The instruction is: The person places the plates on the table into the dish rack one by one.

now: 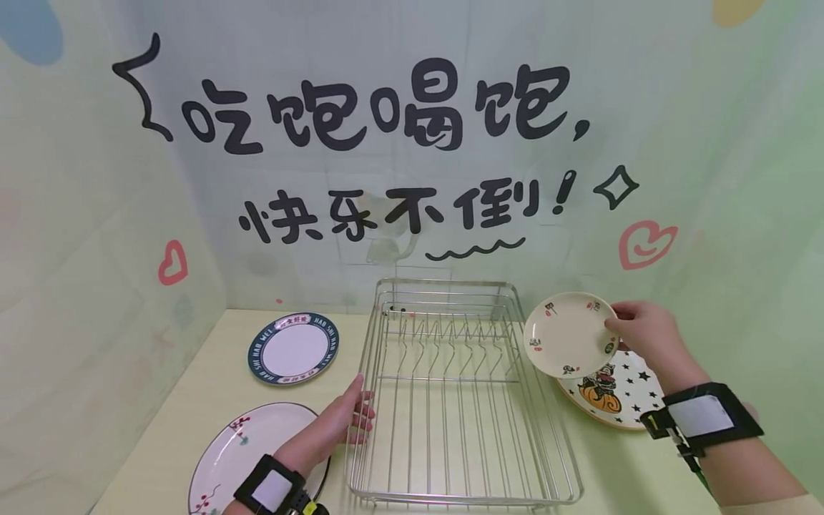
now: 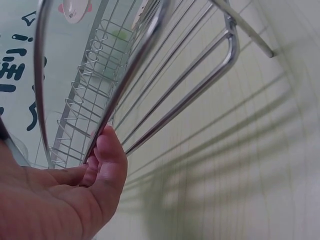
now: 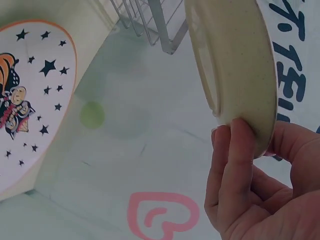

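My right hand (image 1: 650, 336) pinches a small cream plate (image 1: 569, 336) by its right edge, thumb on the face and fingers behind. The plate is tilted up, its small printed motifs towards the head camera; the right wrist view shows its plain underside (image 3: 235, 65). It is held beside the right rim of a metal wire dish rack (image 1: 463, 497). My left hand (image 1: 344, 422) holds the rack's left side, its fingers curled round a side wire (image 2: 128, 82) in the left wrist view. The rack's slots hold no plates.
A star-patterned plate (image 1: 634, 390) with a pumpkin picture lies right of the rack, partly covered by the cream plate. Left of the rack lie a blue-rimmed plate (image 1: 296, 349) and a large white plate (image 1: 264, 429) under my left forearm. A printed curtain (image 1: 412, 164) stands behind.
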A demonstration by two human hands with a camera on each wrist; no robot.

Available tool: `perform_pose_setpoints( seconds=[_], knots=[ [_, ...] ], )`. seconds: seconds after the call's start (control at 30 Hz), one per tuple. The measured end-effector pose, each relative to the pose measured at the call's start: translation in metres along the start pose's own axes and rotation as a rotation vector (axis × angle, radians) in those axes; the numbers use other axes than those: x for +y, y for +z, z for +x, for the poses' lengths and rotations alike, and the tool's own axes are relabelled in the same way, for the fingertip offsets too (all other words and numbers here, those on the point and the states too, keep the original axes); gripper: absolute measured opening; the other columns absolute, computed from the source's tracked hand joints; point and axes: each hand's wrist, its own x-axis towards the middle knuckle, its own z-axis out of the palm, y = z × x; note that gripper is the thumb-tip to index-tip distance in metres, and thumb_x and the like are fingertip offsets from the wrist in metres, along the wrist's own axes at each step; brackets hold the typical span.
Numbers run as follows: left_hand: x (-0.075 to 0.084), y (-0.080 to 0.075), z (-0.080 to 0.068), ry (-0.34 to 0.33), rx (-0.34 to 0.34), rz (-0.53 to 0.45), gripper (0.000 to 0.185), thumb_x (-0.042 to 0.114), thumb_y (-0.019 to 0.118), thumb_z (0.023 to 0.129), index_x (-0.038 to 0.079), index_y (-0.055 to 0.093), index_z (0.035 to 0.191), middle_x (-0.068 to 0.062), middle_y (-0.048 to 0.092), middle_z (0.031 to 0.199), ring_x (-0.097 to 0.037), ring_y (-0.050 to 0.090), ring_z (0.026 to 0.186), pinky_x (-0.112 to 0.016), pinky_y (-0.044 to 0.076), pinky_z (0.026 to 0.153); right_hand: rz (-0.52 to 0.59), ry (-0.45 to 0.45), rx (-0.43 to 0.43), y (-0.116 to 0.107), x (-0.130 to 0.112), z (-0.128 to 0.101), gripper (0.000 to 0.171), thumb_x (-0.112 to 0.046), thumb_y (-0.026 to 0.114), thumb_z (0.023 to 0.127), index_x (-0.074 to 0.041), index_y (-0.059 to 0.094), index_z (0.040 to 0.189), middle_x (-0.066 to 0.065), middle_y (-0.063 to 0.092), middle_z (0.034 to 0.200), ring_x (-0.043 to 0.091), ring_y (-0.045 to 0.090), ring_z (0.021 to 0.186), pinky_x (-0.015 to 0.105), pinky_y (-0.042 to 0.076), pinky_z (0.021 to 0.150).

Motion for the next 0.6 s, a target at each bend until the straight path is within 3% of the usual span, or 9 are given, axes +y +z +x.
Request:
perform_pose_setpoints(
  seconds=[0.27,0.6],
  knots=[
    [0.001,0.001,0.000,-0.009,-0.001,-0.012,0.087,0.065,0.021,0.095,-0.010,0.036,0.137,-0.011,0.050,0.092,-0.022,0.052,0.078,-0.034,0.050,0.064,-0.180,-0.054,0.042,0.006,-0.027,0.006,0.036,-0.012,0.055,0.086,0.011,0.060,0.113,0.026,0.063,0.100,0.023,0.061,0.075,0.027,0.050,0.058],
    [-0.003,0.001,0.003,-0.020,0.019,-0.012,0.086,0.064,0.019,0.096,-0.010,0.037,0.136,-0.011,0.050,0.092,-0.022,0.052,0.078,-0.035,0.050,0.063,-0.313,-0.155,0.063,0.018,-0.061,0.015,0.021,-0.005,0.054,0.082,0.008,0.066,0.093,0.019,0.064,0.082,0.023,0.053,0.064,0.028,0.041,0.052]
  ],
)
